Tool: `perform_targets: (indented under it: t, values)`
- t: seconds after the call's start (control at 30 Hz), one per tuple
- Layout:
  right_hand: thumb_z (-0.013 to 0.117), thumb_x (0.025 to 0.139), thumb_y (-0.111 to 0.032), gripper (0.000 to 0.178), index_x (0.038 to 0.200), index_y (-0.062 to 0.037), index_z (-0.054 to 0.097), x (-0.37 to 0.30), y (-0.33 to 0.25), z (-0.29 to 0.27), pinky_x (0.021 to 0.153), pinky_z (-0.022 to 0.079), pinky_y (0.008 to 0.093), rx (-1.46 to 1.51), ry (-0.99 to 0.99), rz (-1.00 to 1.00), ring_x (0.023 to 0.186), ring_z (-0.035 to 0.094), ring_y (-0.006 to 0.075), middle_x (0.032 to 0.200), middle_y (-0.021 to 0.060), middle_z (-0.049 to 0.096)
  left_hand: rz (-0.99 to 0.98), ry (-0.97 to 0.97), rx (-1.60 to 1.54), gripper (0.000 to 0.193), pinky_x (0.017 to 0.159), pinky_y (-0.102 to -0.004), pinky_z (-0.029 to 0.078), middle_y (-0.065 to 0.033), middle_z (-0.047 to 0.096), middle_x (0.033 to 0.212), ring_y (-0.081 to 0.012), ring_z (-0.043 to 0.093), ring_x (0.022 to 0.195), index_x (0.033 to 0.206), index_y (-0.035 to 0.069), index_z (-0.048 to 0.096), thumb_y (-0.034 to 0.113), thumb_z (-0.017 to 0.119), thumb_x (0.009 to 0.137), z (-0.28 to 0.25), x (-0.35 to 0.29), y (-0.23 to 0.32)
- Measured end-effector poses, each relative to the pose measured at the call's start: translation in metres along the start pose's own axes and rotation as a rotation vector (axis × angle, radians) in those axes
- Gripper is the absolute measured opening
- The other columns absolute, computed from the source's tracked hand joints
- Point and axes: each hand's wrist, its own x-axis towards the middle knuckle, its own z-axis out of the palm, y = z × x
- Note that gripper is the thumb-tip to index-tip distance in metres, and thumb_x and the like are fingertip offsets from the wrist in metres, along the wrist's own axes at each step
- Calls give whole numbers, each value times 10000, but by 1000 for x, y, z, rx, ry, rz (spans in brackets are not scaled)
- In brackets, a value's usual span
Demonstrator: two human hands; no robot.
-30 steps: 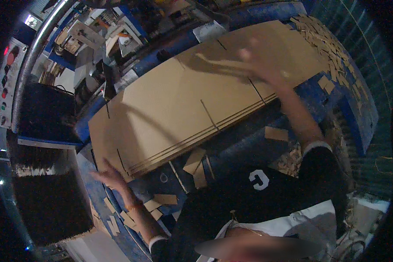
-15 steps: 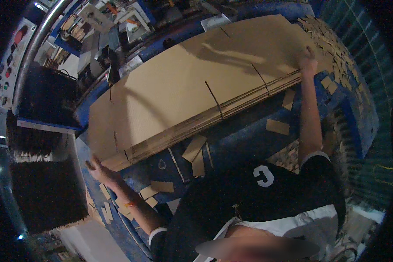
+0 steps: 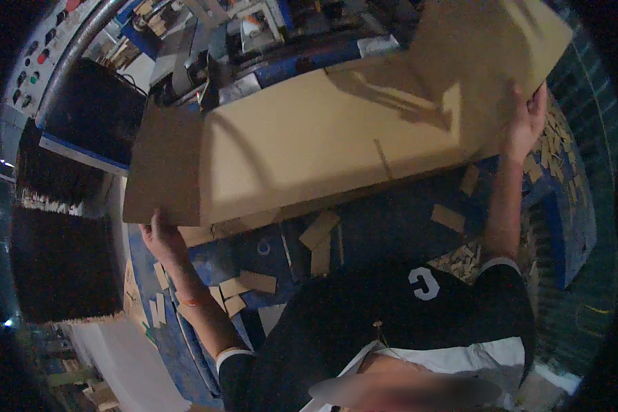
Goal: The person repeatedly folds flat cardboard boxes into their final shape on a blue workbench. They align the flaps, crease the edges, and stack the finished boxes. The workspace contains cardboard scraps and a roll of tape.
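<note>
A long brown cardboard sheet point(image 3: 295, 137) lies across the blue table, with both end panels bent up from its lit middle. My left hand point(image 3: 163, 239) pinches the lower edge of the raised left end panel point(image 3: 165, 165), thumb in front. At the other side, my right hand point(image 3: 527, 130) grips the lower edge of the right end panel point(image 3: 487, 51), which tilts up higher. A dark slot shows in the middle part. How many sheets lie beneath is hidden.
Loose cardboard offcuts point(image 3: 319, 230) are strewn on the blue table point(image 3: 384, 223), with a heap point(image 3: 553, 151) at the right. Machinery point(image 3: 254, 34) stands behind the sheet. A control panel with buttons point(image 3: 44, 55) and a metal pipe point(image 3: 82, 48) are at the far left.
Both hands have closed on the top cardboard sheet's ends and bent them upward. The right end has risen most. The view has shifted slightly.
</note>
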Motion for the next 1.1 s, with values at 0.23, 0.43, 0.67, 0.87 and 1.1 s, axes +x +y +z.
perform_targets:
  t: [0.23, 0.43, 0.67, 0.87, 1.1]
  values:
    - [598, 767, -107, 332, 1097, -84, 630, -118, -43, 12, 1019, 397, 438, -441, -1445, -795, 1184, 507, 309, 1263, 91, 556, 476, -562, 357, 467, 1014, -395, 369, -218, 514, 1275, -342, 487, 1205, 1239, 30, 536, -44, 541, 778, 107, -91, 69]
    - [535, 780, -151, 403, 1182, -156, 563, -133, -19, 0, 1036, 380, 429, -522, -1436, -868, 1251, 440, 289, 1352, 57, 468, 635, -1049, 745, 523, 1078, -490, 278, -69, 443, 1394, -284, 404, 1298, 1322, 152, 473, 107, 557, 808, 142, -99, 77]
    - [566, 759, -107, 335, 1089, -70, 609, -133, -13, 9, 986, 428, 441, -435, -1386, -900, 1168, 510, 306, 1267, 91, 535, 615, -1009, 672, 517, 1073, -496, 283, -85, 445, 1384, -299, 408, 1291, 1317, 119, 467, 83, 535, 806, 143, -100, 85]
    - [508, 814, -150, 388, 1200, -150, 542, -133, 5, 27, 1015, 400, 429, -410, -1348, -1017, 1223, 468, 291, 1361, 52, 453, 636, -1017, 721, 520, 1073, -498, 284, -113, 430, 1388, -313, 400, 1294, 1316, 94, 461, 66, 524, 800, 146, -89, 77]
    - [494, 839, -179, 361, 1198, -165, 534, -113, 6, 51, 1026, 382, 457, -449, -1388, -975, 1233, 468, 266, 1374, 39, 445, 646, -960, 627, 560, 1083, -486, 280, -102, 400, 1415, -296, 366, 1320, 1354, 91, 420, 14, 497, 805, 140, -66, 66]
